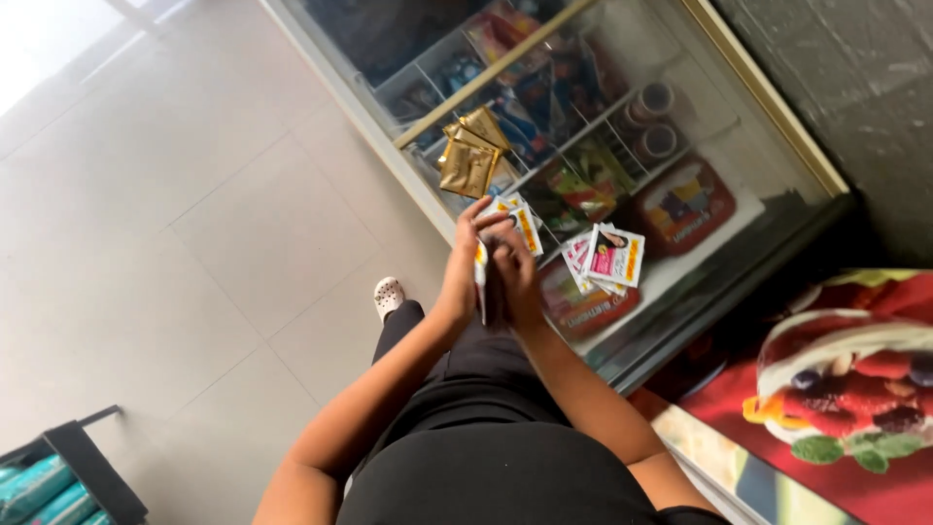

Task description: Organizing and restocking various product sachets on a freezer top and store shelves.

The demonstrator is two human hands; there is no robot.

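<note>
Both hands meet at frame centre over the glass freezer lid: left hand and right hand share a closed grip on a stack of white sachets. Gold packets lie at 12 o'clock, pink-and-white sachets at 3 o'clock.

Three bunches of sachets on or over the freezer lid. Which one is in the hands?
The white-and-yellow sachets, pressed between left hand and right hand. The gold sachets and the pink-and-white stack lie untouched on the glass lid.

gold sachets, white clog
</note>
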